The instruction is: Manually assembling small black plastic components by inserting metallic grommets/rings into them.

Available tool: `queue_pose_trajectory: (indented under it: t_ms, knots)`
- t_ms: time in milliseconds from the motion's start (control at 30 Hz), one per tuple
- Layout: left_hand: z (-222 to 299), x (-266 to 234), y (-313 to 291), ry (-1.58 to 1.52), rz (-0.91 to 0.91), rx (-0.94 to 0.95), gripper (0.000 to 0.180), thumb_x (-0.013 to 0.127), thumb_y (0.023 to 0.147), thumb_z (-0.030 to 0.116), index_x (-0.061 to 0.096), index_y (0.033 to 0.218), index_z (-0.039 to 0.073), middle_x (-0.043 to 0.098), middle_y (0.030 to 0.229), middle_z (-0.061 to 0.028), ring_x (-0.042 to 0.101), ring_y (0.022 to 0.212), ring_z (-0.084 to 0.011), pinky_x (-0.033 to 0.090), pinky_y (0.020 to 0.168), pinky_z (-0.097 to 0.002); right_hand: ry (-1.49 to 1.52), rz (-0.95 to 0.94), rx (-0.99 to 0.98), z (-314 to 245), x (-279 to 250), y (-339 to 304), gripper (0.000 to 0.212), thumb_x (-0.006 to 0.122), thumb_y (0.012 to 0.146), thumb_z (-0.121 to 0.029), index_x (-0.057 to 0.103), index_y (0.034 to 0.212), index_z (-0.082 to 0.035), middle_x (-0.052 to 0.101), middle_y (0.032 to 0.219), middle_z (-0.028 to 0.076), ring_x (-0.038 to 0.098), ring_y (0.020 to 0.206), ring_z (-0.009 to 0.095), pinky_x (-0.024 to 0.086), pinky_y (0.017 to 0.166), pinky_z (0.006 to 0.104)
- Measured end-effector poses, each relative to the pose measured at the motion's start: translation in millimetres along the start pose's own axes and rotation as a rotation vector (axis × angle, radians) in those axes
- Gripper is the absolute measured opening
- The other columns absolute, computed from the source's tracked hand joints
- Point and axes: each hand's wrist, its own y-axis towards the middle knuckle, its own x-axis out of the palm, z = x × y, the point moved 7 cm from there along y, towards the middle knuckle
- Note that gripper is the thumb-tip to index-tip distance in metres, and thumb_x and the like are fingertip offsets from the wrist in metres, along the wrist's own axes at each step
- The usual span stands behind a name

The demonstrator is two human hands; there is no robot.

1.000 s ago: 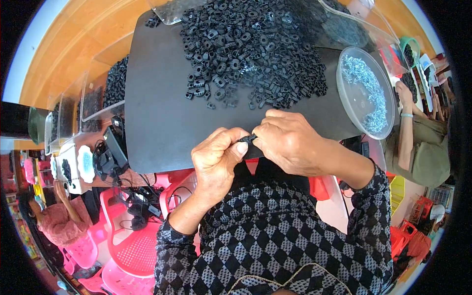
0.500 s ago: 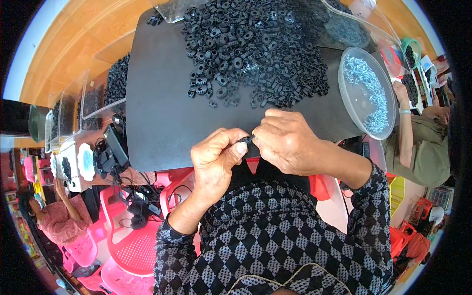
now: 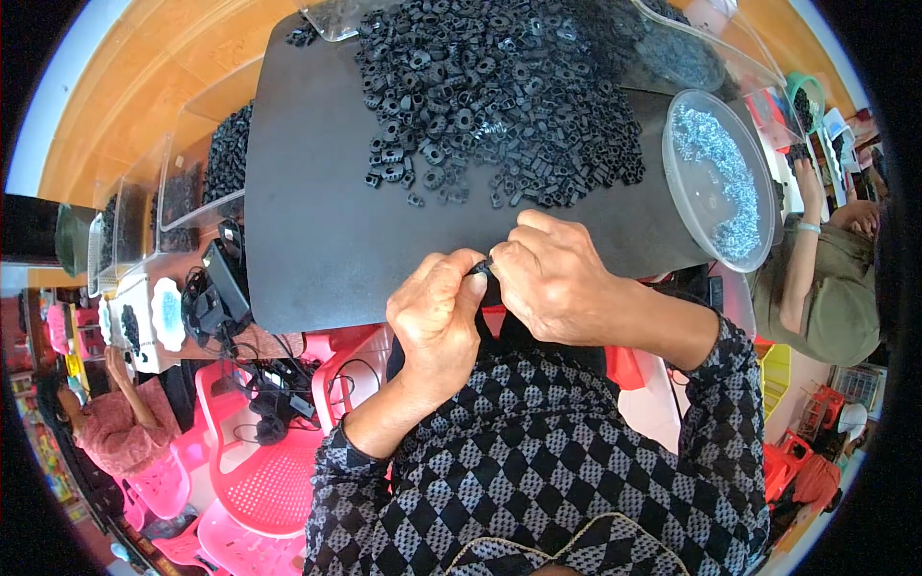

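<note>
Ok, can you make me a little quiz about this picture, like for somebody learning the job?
1. Pick one. Which side of the black pile is the round bowl on?
A) the person's left
B) the person's right

2. True or false: shiny bits lie inside the round bowl.

3. In your own words: what is between the fingers of the left hand and the right hand?

Key: 1. B. 2. True. 3. A small black piece; the fingers hide most of it, so its shape is hard to tell.
</note>
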Motion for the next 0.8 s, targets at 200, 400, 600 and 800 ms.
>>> queue_pose_trajectory:
  t_ms: [200,400,600,800]
  knots:
    - [-11,2,-3,-0.155,0.000,-0.149,0.017,0.064,0.074,-0.009,0.064,0.089,-0.001,0.056,0.068,-0.0069,0.053,0.057,-0.0144,0.042,0.051,-0.0276,0.092,-0.077,0.107,8,2,-3,0.016,0.064,0.068,-0.008,0.050,0.073,-0.001,0.051,0.066,0.012,0.053,0.065,0.029,0.044,0.061,0.0383]
    - [-22,5,-1,-0.446,-0.043,-0.435,0.012,0.064,0.083,0.001,0.066,0.094,-0.004,0.064,0.081,-0.0032,0.057,0.066,-0.0087,0.048,0.060,-0.0205,0.031,-0.086,0.144,3,-4,1,0.022,0.067,0.070,-0.014,0.053,0.079,0.001,0.054,0.073,0.014,0.053,0.075,0.030,0.044,0.066,0.0399]
    - [-21,14,3,-0.736,-0.018,-0.561,0.011,0.067,0.080,-0.001,0.065,0.089,-0.005,0.066,0.082,-0.0069,0.060,0.070,-0.0110,0.049,0.068,-0.0226,-0.110,-0.008,0.097,1,-8,4,0.028,0.069,0.070,-0.020,0.053,0.080,0.001,0.052,0.072,0.012,0.051,0.075,0.027,0.044,0.067,0.0382]
    - [-19,18,1,-0.875,0.030,-0.617,0.012,0.068,0.078,0.001,0.065,0.088,-0.006,0.067,0.082,-0.0091,0.061,0.071,-0.0131,0.048,0.070,-0.0240,-0.230,0.057,0.033,-3,-12,5,0.028,0.069,0.066,-0.022,0.053,0.075,-0.001,0.049,0.067,0.009,0.049,0.070,0.024,0.044,0.062,0.0341]
